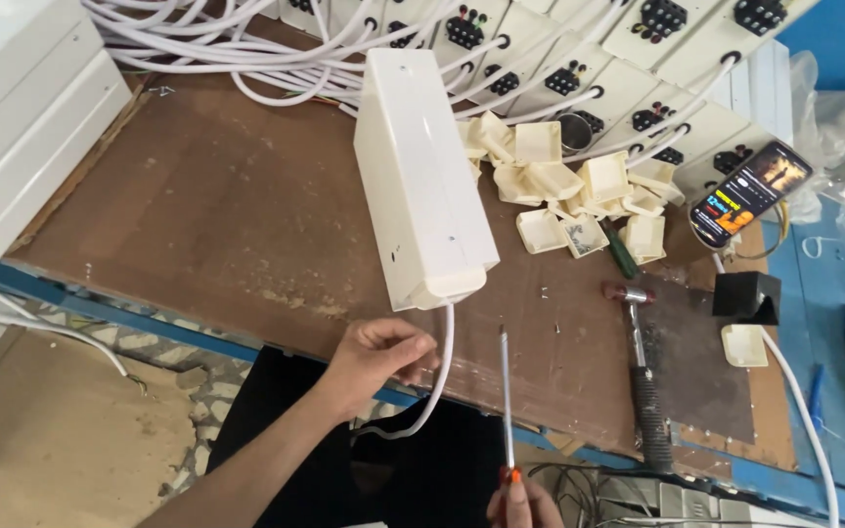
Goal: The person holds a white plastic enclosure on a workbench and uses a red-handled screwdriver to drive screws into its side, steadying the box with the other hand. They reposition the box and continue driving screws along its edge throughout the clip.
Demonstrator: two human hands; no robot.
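The long box (422, 176) is smooth white plastic with a soft sheen. The cable (442, 362) coming from its lower end, which the left hand (374, 357) is closed around, has a smooth white plastic sheath. The screwdriver (507, 401) in the right hand (522, 504) has a bright bare metal shaft and an orange handle. The bench (217, 205) is brown board, matt, scuffed and dusty, with a blue painted edge. The hammer (640, 376) has a shiny metal head and shaft and a dark ribbed grip. The small caps (559, 191) are cream plastic, dull. The phone (750, 191) screen is glossy glass.
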